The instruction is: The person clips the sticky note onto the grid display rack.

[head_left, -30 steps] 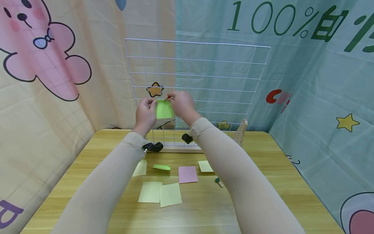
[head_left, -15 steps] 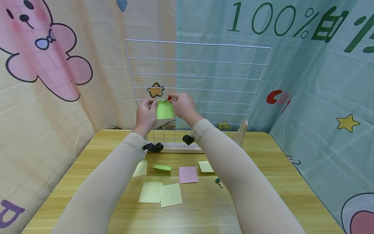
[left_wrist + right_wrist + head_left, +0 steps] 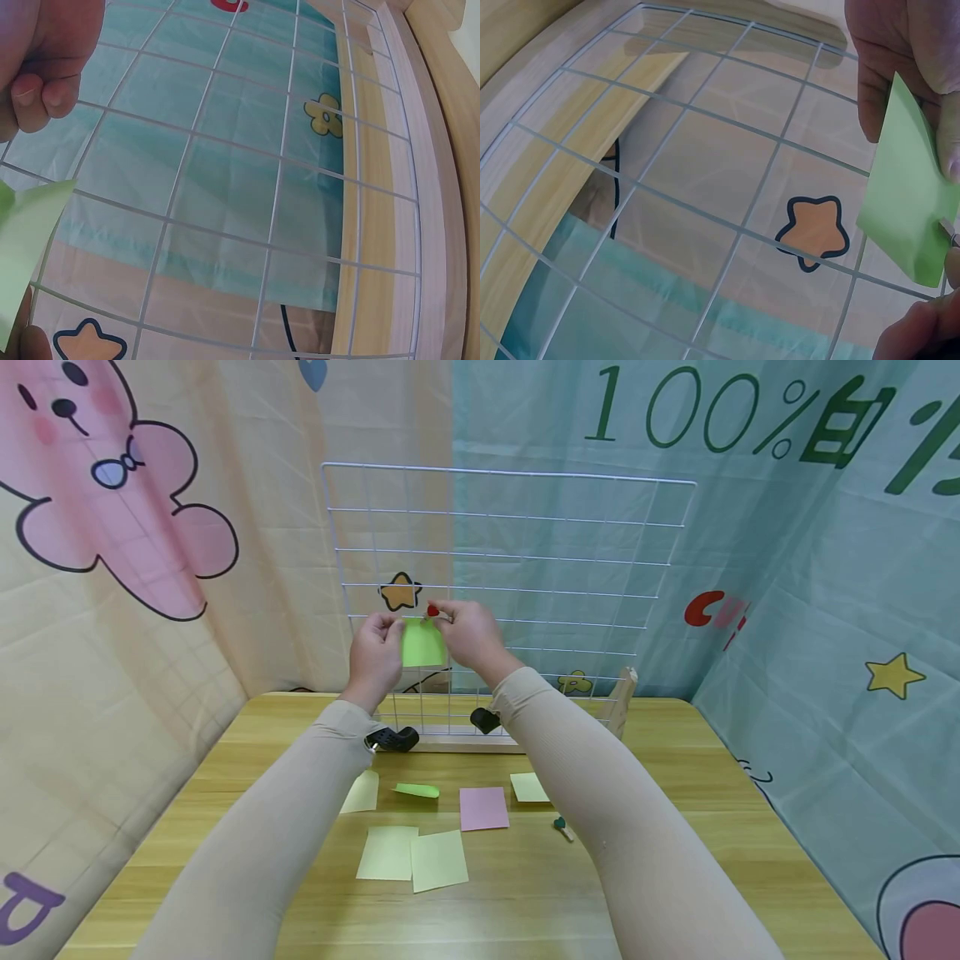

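In the head view a bright green sticky note (image 3: pixel 423 642) hangs upright against the white wire grid (image 3: pixel 525 557). My left hand (image 3: pixel 375 652) pinches the note's left edge between thumb and finger. At its upper right corner my right hand (image 3: pixel 471 637) pinches a small red-topped clip (image 3: pixel 432 610), whose tip overlaps the note's top edge and a grid wire. From the right wrist the green note (image 3: pixel 907 187) shows side-on, with a bit of the clip's metal (image 3: pixel 950 230) at its edge. Most of the clip is hidden by the fingers.
Pale yellow notes (image 3: pixel 439 860), a pink note (image 3: pixel 483 808) and a curled green note (image 3: pixel 417 790) lie on the wooden table (image 3: pixel 525 910). A small green-topped clip (image 3: pixel 562 828) lies near the right forearm. The grid stands in a wooden base (image 3: pixel 465 742); printed curtains hang behind.
The right fingers have shifted slightly on the clip, and its red top shows more clearly now. The left hand and the green note have hardly moved.
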`<state>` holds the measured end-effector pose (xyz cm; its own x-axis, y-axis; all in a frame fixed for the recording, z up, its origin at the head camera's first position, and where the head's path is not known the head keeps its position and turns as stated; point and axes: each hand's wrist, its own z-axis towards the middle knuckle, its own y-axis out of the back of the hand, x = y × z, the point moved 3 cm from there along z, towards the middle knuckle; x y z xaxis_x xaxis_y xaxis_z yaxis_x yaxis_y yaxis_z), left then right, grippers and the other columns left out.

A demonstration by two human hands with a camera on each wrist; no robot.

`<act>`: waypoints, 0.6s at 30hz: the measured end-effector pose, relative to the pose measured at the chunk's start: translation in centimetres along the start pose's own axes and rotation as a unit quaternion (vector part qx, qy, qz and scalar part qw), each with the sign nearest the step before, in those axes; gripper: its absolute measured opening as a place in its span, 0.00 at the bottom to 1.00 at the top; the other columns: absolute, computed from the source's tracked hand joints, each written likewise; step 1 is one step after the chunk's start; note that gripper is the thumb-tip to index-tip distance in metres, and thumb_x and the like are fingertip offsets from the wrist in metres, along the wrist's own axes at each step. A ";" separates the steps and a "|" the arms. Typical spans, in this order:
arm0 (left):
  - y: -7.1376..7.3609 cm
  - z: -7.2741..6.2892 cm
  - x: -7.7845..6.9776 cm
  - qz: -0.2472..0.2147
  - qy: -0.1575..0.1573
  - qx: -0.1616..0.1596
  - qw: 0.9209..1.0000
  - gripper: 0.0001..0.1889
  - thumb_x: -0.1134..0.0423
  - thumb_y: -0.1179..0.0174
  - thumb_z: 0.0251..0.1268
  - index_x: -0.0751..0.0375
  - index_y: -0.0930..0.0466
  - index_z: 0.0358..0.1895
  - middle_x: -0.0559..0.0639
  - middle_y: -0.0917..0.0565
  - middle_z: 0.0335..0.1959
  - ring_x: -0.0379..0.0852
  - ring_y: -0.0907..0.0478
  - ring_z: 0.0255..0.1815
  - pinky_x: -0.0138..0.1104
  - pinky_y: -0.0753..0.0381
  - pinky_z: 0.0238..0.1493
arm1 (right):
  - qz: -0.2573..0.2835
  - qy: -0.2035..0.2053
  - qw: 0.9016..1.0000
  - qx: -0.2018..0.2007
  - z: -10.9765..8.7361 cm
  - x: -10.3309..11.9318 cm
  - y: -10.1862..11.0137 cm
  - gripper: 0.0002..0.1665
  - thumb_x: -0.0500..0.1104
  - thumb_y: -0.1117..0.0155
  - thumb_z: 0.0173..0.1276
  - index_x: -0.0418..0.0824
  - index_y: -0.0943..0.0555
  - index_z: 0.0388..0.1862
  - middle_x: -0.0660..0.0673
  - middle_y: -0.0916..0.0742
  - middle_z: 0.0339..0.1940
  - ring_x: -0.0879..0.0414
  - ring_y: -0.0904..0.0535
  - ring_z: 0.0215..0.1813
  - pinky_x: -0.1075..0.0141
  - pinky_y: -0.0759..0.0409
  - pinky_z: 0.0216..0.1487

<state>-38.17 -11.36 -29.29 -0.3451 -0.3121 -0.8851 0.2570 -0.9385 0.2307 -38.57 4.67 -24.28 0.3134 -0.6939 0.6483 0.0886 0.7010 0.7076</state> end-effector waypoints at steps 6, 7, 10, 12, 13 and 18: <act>-0.1 0.0 0.1 -0.001 -0.002 -0.003 1.000 0.15 0.55 0.49 0.86 0.65 0.23 0.57 0.54 0.17 0.44 0.43 0.25 0.32 0.28 0.23 0.28 | 0.013 0.001 1.000 0.008 0.1 -0.2 -0.2 0.27 0.43 0.42 0.84 0.59 0.25 0.77 0.50 0.19 0.74 0.60 0.38 0.16 0.70 0.32 0.19; -0.1 -0.1 0.1 -0.003 -0.002 -0.003 1.000 0.15 0.55 0.49 0.86 0.65 0.23 0.56 0.54 0.17 0.44 0.43 0.24 0.32 0.28 0.23 0.28 | 0.015 0.001 1.000 0.010 0.1 -0.2 -0.2 0.28 0.43 0.42 0.83 0.60 0.26 0.78 0.49 0.19 0.75 0.60 0.38 0.16 0.70 0.32 0.19; -0.1 -0.1 0.1 -0.008 -0.003 -0.004 1.000 0.15 0.56 0.49 0.86 0.65 0.22 0.56 0.53 0.17 0.42 0.42 0.25 0.31 0.27 0.23 0.28 | 0.025 0.002 1.000 0.016 0.1 -0.5 -0.3 0.30 0.42 0.42 0.83 0.61 0.28 0.79 0.49 0.19 0.75 0.60 0.37 0.17 0.70 0.32 0.20; -0.1 -0.1 0.1 -0.008 -0.003 -0.003 1.000 0.15 0.56 0.48 0.85 0.65 0.22 0.56 0.52 0.18 0.42 0.42 0.25 0.31 0.27 0.23 0.28 | 0.035 0.004 0.999 0.020 0.1 -0.8 -0.4 0.31 0.42 0.41 0.83 0.62 0.29 0.79 0.48 0.17 0.73 0.60 0.36 0.17 0.70 0.32 0.20; 0.0 -0.1 0.1 -0.008 -0.003 -0.003 1.000 0.15 0.56 0.48 0.85 0.65 0.22 0.56 0.52 0.17 0.42 0.41 0.25 0.30 0.27 0.23 0.27 | 0.041 0.007 0.999 0.021 0.1 -0.9 -0.5 0.31 0.42 0.41 0.82 0.62 0.29 0.79 0.47 0.16 0.71 0.60 0.36 0.18 0.70 0.32 0.20; 0.1 -0.1 0.0 -0.002 -0.004 -0.005 1.000 0.14 0.56 0.48 0.85 0.64 0.21 0.56 0.51 0.18 0.42 0.40 0.28 0.29 0.27 0.26 0.26 | 0.077 0.010 0.996 0.037 0.2 -1.2 -0.5 0.32 0.42 0.42 0.83 0.64 0.30 0.80 0.41 0.11 0.54 0.59 0.36 0.17 0.69 0.33 0.20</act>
<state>-38.01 -11.41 -29.29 -0.3533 -0.3103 -0.8825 0.2655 -0.9378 0.2234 -39.15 5.13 -25.43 0.3371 -0.5752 0.7453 -0.0312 0.7844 0.6195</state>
